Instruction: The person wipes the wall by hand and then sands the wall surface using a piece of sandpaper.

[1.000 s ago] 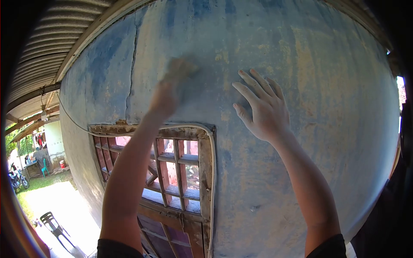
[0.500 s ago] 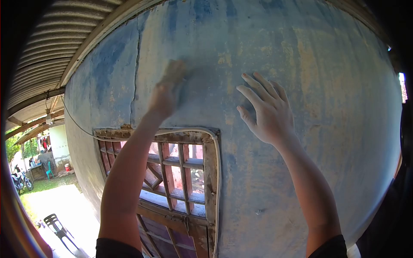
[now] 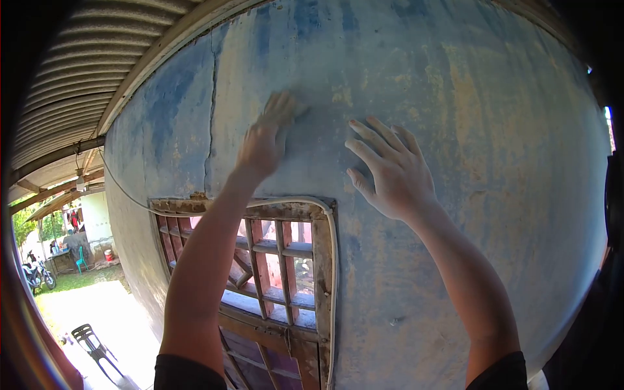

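Observation:
My left hand (image 3: 263,140) is raised against the weathered blue wall (image 3: 390,266), above the window. Motion smears its fingers, and whatever may lie under the palm is hidden. To its right, my right hand (image 3: 396,172) rests on or just off the same wall, open, with its fingers spread and nothing in them. Pale dust coats both hands and wrists. Around them the paint is patchy, with blue streaks and yellowish worn spots.
Below my left hand is a wooden lattice window (image 3: 273,260), with a pale cable (image 3: 333,260) along its frame. A crack (image 3: 212,110) runs down the wall. Corrugated roofing (image 3: 84,71) hangs at upper left. A dark chair (image 3: 94,344) and a motorbike (image 3: 39,273) stand outside.
My left hand has shifted slightly right along the wall. My right hand sits a little further left in view, while the wall and window have slid slightly right as the camera turned.

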The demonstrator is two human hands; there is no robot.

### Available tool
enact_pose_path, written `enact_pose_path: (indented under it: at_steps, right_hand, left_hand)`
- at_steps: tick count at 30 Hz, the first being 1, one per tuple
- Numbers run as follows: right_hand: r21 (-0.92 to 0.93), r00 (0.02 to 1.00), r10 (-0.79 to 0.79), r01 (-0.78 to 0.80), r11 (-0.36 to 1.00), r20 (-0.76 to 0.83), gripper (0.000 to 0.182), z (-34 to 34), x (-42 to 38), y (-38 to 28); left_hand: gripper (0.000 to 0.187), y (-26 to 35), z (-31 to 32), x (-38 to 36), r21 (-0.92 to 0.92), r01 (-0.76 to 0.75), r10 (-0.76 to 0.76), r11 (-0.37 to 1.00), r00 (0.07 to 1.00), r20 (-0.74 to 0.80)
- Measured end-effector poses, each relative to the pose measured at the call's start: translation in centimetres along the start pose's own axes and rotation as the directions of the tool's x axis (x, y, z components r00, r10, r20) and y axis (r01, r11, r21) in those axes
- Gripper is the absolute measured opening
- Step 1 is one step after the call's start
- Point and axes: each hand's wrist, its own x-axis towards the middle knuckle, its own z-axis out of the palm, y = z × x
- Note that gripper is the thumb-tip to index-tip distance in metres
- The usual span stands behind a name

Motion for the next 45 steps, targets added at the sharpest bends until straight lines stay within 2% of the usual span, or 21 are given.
enact_pose_path:
  at_steps: [2,6,8,12,14,16,20,22,24,25,27,31,33,34,36,37,39,40,42,45]
  right_hand:
    - [0.019,1.0,0.019,-0.018,1.0,-0.008,0.046,-0.1,0.7,0.0]
    - [0.029,1.0,-0.002,0.002,1.0,-0.025,0.047,-0.2,0.6,0.1]
    - [0.049,0.999,0.015,-0.014,0.999,-0.03,0.045,-0.2,0.3,-0.1]
    - [0.06,0.999,0.019,-0.017,0.998,-0.029,0.044,0.0,0.5,-0.1]
    - [0.042,0.999,0.021,-0.019,0.999,-0.039,0.043,0.2,0.5,0.0]
    - [0.042,0.999,0.028,-0.028,0.999,-0.022,0.043,0.0,0.5,-0.2]
    - [0.017,0.999,0.02,-0.019,1.0,-0.039,0.042,0.1,0.3,-0.1]
    - [0.021,0.998,0.014,-0.013,1.0,-0.054,0.041,0.0,0.1,0.0]
    - [0.027,0.998,-0.001,0.003,1.0,-0.07,0.04,0.0,0.0,-0.1]
    - [0.031,0.997,0.0,0.003,1.0,-0.072,0.039,-0.2,0.0,-0.3]
    - [0.031,0.996,0.003,0.0,1.0,-0.092,0.038,-0.3,0.2,-0.3]
    - [0.021,0.995,0.019,-0.017,1.0,-0.095,0.037,-0.1,0.5,-0.5]
    - [0.019,0.997,0.025,-0.024,1.0,-0.078,0.037,0.0,0.5,-0.6]
    - [0.015,0.996,0.027,-0.026,1.0,-0.084,0.037,0.0,0.6,-0.5]
    - [0.013,0.996,0.028,-0.026,1.0,-0.091,0.037,0.0,0.4,-0.4]
    - [0.014,0.996,0.021,-0.02,1.0,-0.089,0.037,0.0,0.1,-0.4]
    - [0.015,0.994,0.018,-0.017,1.0,-0.104,0.037,-0.2,-0.3,0.0]
    - [0.02,0.996,0.013,-0.011,1.0,-0.094,0.037,-0.4,-0.6,-0.1]
    - [0.054,0.998,0.015,-0.011,0.998,-0.06,0.038,-0.2,-1.5,-0.6]
    - [0.006,0.997,-0.001,0.001,1.0,-0.078,0.038,-0.1,-1.4,-0.4]
  left_hand:
    - [0.047,0.3,-0.7,3.6,-0.027,0.207,-0.208,0.978,0.976,-0.059]
    - [0.047,3.7,-0.8,0.0,-0.059,0.263,-0.261,0.963,0.965,0.03]
    - [0.046,6.0,-0.9,-4.5,-0.116,0.03,-0.017,0.993,0.993,0.117]
    - [0.045,4.1,-1.0,-5.6,-0.151,-0.034,0.058,0.988,0.986,0.157]
    - [0.045,1.3,-0.8,-2.9,-0.112,-0.08,0.091,0.991,0.991,0.099]
    - [0.044,-1.0,-1.0,0.7,-0.035,0.103,-0.104,0.994,0.994,-0.024]
    - [0.044,-0.3,-0.5,1.7,-0.032,0.219,-0.22,0.975,0.973,-0.065]
    - [0.044,2.6,-0.6,-0.8,-0.089,0.212,-0.21,0.973,0.977,0.034]
    - [0.044,5.2,-1.0,-4.0,-0.108,0.083,-0.066,0.991,0.986,0.153]
    - [0.044,5.8,-1.1,-5.3,-0.1,0.085,-0.07,0.991,0.987,0.148]
    - [0.044,5.8,-1.2,-6.2,-0.148,-0.103,0.133,0.984,0.968,0.214]
    - [0.044,1.8,-2.1,-2.4,-0.119,-0.104,0.133,0.987,0.953,0.272]
    - [0.044,0.3,-1.6,-0.2,-0.095,0.102,-0.097,0.99,0.994,0.049]
    - [0.044,0.5,-1.1,0.1,-0.096,0.11,-0.105,0.989,0.993,0.055]
    - [0.044,1.5,0.1,0.8,-0.072,0.244,-0.252,0.967,0.959,-0.127]
    - [0.044,2.7,0.1,0.1,-0.07,0.249,-0.256,0.966,0.958,-0.127]
    - [0.045,5.4,-0.3,-2.4,-0.093,0.148,-0.142,0.985,0.988,0.069]
    - [0.045,5.9,-0.6,-3.6,-0.082,0.148,-0.142,0.986,0.987,0.073]
    - [0.046,6.3,-1.2,-6.5,-0.093,0.037,-0.023,0.995,0.988,0.15]
    - [0.047,3.8,-1.7,-6.0,-0.065,0.04,-0.033,0.997,0.994,0.109]
